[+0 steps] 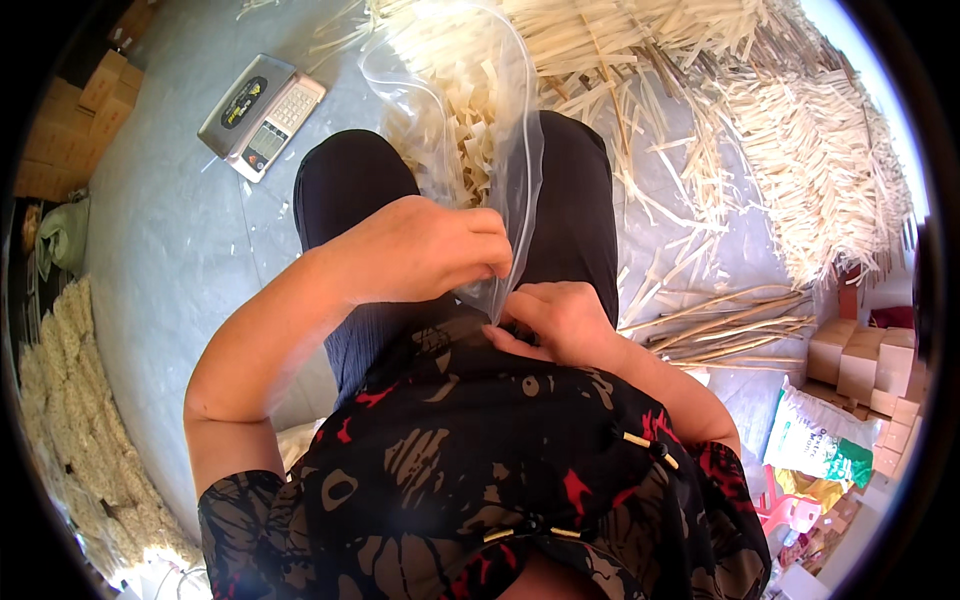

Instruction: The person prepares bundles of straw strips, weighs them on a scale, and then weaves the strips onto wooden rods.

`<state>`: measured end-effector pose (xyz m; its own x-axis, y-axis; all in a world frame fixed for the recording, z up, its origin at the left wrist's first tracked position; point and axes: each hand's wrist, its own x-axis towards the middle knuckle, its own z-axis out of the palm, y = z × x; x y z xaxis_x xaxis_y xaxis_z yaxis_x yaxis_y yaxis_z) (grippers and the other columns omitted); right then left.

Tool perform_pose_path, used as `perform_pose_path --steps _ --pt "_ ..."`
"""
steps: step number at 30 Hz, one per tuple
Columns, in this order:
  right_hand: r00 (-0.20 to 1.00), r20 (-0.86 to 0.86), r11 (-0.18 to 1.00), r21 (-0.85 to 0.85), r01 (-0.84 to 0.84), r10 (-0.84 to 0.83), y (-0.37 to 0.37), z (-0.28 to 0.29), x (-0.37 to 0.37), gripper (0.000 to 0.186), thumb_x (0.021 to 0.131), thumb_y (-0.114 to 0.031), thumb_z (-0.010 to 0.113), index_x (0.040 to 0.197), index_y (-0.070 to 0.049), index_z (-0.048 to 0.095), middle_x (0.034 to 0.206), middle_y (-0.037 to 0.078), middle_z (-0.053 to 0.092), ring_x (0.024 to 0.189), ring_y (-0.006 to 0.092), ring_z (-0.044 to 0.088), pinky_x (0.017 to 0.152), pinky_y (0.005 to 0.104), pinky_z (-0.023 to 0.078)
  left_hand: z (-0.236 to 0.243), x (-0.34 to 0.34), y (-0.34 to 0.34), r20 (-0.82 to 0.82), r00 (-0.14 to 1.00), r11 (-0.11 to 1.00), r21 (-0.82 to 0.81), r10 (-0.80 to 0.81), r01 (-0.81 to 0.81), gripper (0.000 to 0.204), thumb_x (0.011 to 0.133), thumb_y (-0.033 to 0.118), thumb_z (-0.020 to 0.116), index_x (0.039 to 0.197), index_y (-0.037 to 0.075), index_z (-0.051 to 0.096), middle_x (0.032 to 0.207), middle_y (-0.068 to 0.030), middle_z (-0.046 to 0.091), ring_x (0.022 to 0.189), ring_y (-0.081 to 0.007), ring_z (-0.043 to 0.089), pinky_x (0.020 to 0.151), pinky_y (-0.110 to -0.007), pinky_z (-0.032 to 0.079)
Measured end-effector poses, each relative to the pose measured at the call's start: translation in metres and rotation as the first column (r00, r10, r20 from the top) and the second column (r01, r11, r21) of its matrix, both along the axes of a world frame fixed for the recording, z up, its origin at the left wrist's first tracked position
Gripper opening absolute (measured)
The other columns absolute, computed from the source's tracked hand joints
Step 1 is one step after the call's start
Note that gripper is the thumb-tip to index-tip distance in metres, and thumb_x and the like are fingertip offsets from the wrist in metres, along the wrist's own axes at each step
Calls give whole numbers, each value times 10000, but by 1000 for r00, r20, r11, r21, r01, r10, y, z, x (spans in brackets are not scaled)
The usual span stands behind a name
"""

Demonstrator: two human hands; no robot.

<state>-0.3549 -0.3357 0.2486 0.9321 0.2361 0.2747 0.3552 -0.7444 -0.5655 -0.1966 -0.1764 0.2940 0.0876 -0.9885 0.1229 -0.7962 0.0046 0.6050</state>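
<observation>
A clear plastic bag point(470, 140) with pale, short curled strips inside lies between my dark-trousered knees, its narrow lower end reaching my lap. My left hand point(455, 250) has its fingers closed on the bag's film above that end. My right hand point(545, 325) is just below and to the right, thumb and fingers closed on the bag's gathered end close against my patterned black top point(460, 440); its fingertips are partly hidden. The two hands are a short way apart.
A scale point(260, 115) sits on the grey floor at upper left. Pale strip bundles point(800, 170) spread across the back and right, above wooden sticks point(725, 330). Cartons stand left point(85, 120) and right point(860, 355), a white sack point(820, 430) lower right. Pale fibrous material point(90, 420) lines the left edge.
</observation>
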Motion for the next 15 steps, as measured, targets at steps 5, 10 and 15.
perform_pose_path --steps 5,10,15 --pt "999 36 998 -49 37 -35 4 5 -2 268 775 -294 702 675 -98 549 585 39 523 508 241 570 457 334 455 10 7 -4 -103 995 990 139 14 0 401 812 93 631 1178 256 610 887 -15 671 802 -241 645 652 -327 508" --pt "1000 16 1000 -31 1 0 4 5 -1 226 760 -241 702 685 -96 546 601 40 526 539 238 579 470 337 458 8 13 -9 -2 992 985 119 -127 126 298 831 139 615 1106 249 647 865 -13 666 780 -237 636 647 -352 495" --pt "997 -53 998 0 -64 64 1 3 -3 146 727 -143 688 713 -93 552 634 45 534 581 231 588 489 337 465 5 24 -5 -35 988 981 119 -152 155 124 827 161 621 944 157 662 852 -14 656 784 -234 630 650 -352 491"
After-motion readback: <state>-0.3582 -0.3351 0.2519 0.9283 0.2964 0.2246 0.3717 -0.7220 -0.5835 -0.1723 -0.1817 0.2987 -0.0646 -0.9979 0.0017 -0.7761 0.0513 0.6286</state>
